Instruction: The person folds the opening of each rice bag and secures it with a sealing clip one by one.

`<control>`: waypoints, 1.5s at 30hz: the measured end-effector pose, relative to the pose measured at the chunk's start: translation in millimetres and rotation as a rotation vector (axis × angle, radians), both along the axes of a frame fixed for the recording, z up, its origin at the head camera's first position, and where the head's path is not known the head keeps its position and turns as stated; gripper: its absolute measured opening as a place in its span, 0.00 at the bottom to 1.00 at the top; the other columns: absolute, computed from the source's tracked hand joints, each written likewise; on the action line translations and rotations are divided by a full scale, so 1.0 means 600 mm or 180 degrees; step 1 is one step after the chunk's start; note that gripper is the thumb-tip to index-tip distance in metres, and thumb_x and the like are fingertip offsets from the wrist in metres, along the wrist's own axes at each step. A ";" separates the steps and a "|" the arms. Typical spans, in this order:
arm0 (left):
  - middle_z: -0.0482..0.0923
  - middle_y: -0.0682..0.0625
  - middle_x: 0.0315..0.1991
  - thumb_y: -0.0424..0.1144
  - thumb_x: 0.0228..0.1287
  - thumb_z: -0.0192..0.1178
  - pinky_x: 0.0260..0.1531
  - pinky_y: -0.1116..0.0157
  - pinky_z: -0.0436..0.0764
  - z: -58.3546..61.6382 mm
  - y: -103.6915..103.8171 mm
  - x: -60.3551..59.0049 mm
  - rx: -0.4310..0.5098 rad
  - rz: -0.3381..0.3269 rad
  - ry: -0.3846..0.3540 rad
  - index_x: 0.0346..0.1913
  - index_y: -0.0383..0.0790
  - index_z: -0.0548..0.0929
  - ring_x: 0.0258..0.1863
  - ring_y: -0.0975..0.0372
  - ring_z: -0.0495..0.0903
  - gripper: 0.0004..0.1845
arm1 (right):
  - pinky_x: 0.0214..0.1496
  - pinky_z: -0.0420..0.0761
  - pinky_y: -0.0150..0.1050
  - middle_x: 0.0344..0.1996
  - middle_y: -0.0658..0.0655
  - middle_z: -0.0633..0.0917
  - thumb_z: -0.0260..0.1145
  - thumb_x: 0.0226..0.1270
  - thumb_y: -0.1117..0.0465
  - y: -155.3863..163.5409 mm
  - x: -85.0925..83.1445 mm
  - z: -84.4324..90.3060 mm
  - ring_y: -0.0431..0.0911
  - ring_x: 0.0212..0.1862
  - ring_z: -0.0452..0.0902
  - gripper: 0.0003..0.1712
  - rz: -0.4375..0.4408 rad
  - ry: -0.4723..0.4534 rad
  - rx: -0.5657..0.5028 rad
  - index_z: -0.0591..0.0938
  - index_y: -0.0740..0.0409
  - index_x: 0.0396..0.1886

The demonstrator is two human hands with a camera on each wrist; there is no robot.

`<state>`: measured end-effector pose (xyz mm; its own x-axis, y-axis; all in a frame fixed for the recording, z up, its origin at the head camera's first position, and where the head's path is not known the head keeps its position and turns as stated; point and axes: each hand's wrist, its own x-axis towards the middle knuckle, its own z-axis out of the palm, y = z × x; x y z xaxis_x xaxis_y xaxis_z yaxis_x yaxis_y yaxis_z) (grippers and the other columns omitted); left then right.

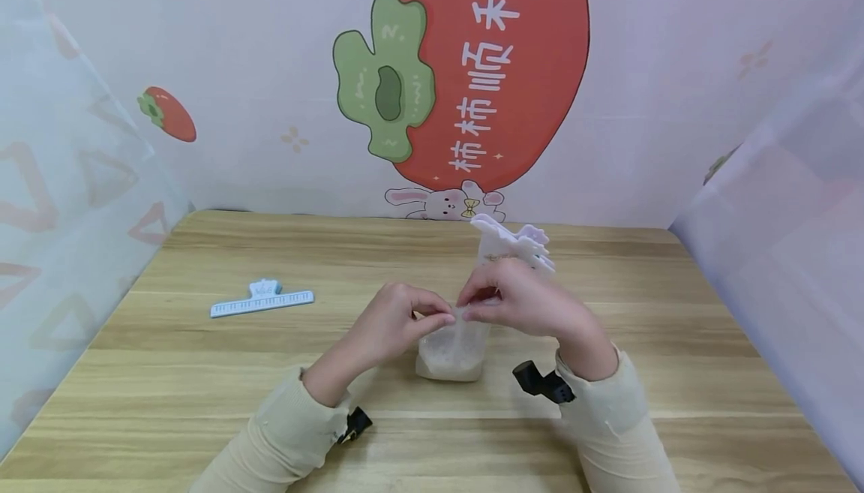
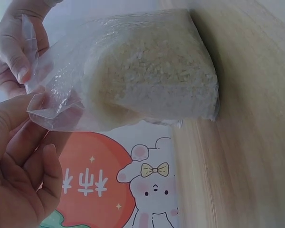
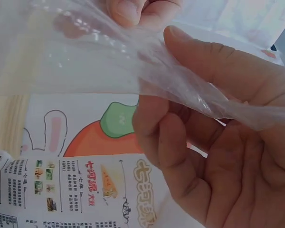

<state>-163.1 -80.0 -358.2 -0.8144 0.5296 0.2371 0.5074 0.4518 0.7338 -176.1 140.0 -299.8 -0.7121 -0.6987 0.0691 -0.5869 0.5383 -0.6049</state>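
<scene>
A clear plastic bag [image 1: 454,354] with white rice [image 2: 156,71] in its lower part stands upright on the table. My left hand [image 1: 394,324] pinches the bag's top edge on the left between thumb and fingers. On the other side of the opening, my right hand [image 1: 523,302] pinches the plastic, its thumb and fingers on either side of the film in the right wrist view. Both sets of fingertips are close together at the top of the bag. Just behind the right hand is a white printed packet [image 1: 513,241], partly hidden by that hand.
A light blue sealing clip [image 1: 263,298] lies on the wooden table [image 1: 169,388] to the left. A printed cloth backdrop [image 1: 250,65] rises behind the table, with cloth sides at left and right. Black wrist cameras [image 1: 542,383] sit at both sleeves.
</scene>
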 end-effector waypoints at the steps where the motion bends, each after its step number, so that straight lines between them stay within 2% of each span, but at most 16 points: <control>1: 0.90 0.54 0.34 0.40 0.64 0.67 0.32 0.73 0.79 -0.001 -0.001 -0.001 0.0005 -0.0001 -0.0007 0.37 0.43 0.91 0.34 0.70 0.85 0.05 | 0.37 0.83 0.31 0.32 0.46 0.88 0.74 0.60 0.64 0.000 0.000 -0.001 0.35 0.34 0.80 0.04 0.0011 0.0023 -0.0018 0.89 0.54 0.35; 7: 0.90 0.54 0.36 0.40 0.63 0.68 0.34 0.72 0.80 -0.009 -0.008 0.000 -0.0039 -0.0049 -0.0066 0.39 0.44 0.91 0.36 0.69 0.86 0.06 | 0.37 0.83 0.31 0.30 0.46 0.87 0.73 0.60 0.66 0.002 0.000 -0.009 0.34 0.34 0.80 0.03 0.0079 0.0056 -0.0125 0.89 0.55 0.34; 13: 0.90 0.53 0.38 0.41 0.63 0.68 0.36 0.70 0.81 -0.008 -0.013 0.004 -0.0183 -0.0172 0.0140 0.41 0.43 0.90 0.39 0.66 0.88 0.07 | 0.36 0.83 0.30 0.30 0.48 0.87 0.73 0.60 0.68 0.006 -0.001 -0.015 0.34 0.33 0.79 0.04 0.0117 0.0152 -0.0167 0.88 0.57 0.33; 20: 0.90 0.52 0.34 0.37 0.62 0.68 0.36 0.72 0.83 -0.009 -0.021 0.008 -0.0212 -0.0084 0.0292 0.37 0.42 0.90 0.35 0.68 0.87 0.04 | 0.36 0.82 0.30 0.31 0.48 0.87 0.72 0.61 0.67 0.006 -0.001 -0.018 0.34 0.33 0.79 0.03 0.0077 0.0214 -0.0177 0.88 0.57 0.34; 28: 0.89 0.55 0.33 0.39 0.62 0.69 0.34 0.72 0.81 -0.012 -0.022 0.003 -0.0100 0.0089 -0.0053 0.35 0.44 0.90 0.33 0.71 0.85 0.03 | 0.36 0.81 0.30 0.31 0.48 0.87 0.72 0.62 0.67 0.005 -0.003 -0.021 0.35 0.33 0.79 0.02 0.0063 0.0288 -0.0200 0.88 0.57 0.34; 34: 0.89 0.55 0.38 0.43 0.63 0.68 0.38 0.69 0.83 -0.001 -0.011 -0.002 -0.0042 0.0099 -0.0338 0.42 0.45 0.90 0.38 0.68 0.86 0.08 | 0.36 0.81 0.31 0.29 0.47 0.87 0.72 0.61 0.68 0.006 -0.002 -0.023 0.35 0.32 0.78 0.02 -0.0009 0.0249 -0.0236 0.87 0.58 0.34; 40: 0.90 0.52 0.39 0.42 0.66 0.65 0.36 0.72 0.82 0.004 0.008 -0.003 0.0141 0.0065 -0.0068 0.42 0.42 0.91 0.38 0.66 0.86 0.09 | 0.35 0.81 0.30 0.29 0.46 0.87 0.71 0.63 0.66 0.004 -0.004 -0.024 0.35 0.32 0.77 0.01 0.0003 0.0235 -0.0241 0.86 0.57 0.32; 45: 0.90 0.50 0.38 0.39 0.65 0.66 0.32 0.74 0.81 0.003 0.013 -0.001 0.0224 0.0097 0.0064 0.41 0.41 0.91 0.34 0.67 0.85 0.07 | 0.35 0.82 0.31 0.29 0.48 0.87 0.71 0.61 0.69 0.004 -0.004 -0.025 0.35 0.32 0.78 0.05 0.0010 0.0199 -0.0309 0.86 0.55 0.32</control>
<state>-163.7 -72.2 -356.2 -0.8246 0.4861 0.2893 0.5092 0.4150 0.7540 -178.5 142.2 -314.5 -0.7020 -0.6888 0.1810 -0.6268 0.4769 -0.6162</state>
